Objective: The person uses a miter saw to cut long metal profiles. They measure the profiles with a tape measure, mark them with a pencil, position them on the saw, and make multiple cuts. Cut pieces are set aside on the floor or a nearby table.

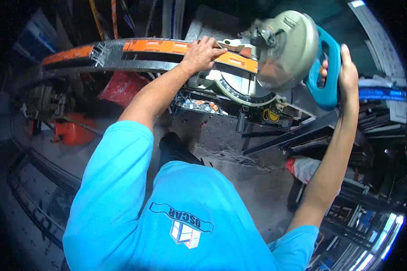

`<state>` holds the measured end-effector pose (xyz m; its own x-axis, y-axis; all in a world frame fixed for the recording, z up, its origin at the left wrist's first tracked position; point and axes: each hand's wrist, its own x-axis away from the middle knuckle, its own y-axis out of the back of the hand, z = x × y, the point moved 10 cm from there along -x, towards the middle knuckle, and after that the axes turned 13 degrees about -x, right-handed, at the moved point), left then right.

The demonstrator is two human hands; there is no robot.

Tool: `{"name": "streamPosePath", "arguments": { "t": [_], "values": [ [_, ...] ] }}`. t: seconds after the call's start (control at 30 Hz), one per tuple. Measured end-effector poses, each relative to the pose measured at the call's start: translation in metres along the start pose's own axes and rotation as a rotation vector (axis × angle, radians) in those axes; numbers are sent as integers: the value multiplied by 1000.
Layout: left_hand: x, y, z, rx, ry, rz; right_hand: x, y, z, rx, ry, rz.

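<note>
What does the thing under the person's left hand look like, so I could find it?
Start at the big grey saw with the blue handle. A long bar runs left from it, under the left hand. Its bright orange face sets it apart from the dark clutter around.

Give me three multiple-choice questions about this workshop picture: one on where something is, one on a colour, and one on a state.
1. Where does the left hand rest?
A. on the long orange-and-grey bar on the saw's bed
B. on the red container on the floor
C. on the person's knee

2. What colour is the saw's handle?
A. yellow
B. teal blue
C. black

3. How is the right hand placed?
A. hanging free at the person's side
B. flat on the floor
C. closed around the saw's handle

Answers:
1 A, the palm lies on the orange-and-grey bar just left of the blade guard.
2 B, the loop handle is plainly teal blue.
3 C, its fingers wrap the handle.
</note>
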<state>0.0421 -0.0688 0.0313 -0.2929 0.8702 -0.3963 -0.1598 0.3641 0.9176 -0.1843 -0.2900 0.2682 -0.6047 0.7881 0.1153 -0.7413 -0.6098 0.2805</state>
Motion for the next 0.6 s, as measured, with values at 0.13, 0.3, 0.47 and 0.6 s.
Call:
{"name": "streamPosePath", "arguments": {
  "t": [0.13,0.3,0.47,0.6],
  "values": [
    [5,-9,8,-63,23,23,14,-7,-17,-13,80,-63],
    [2,-8,4,-91,13,24,30,-7,-25,-59,129,-96],
    [2,-6,4,-90,7,10,37,-9,-27,-48,154,-117],
    [1,-8,3,-89,10,32,39,-7,-37,-96,112,-126]
  ]
}}
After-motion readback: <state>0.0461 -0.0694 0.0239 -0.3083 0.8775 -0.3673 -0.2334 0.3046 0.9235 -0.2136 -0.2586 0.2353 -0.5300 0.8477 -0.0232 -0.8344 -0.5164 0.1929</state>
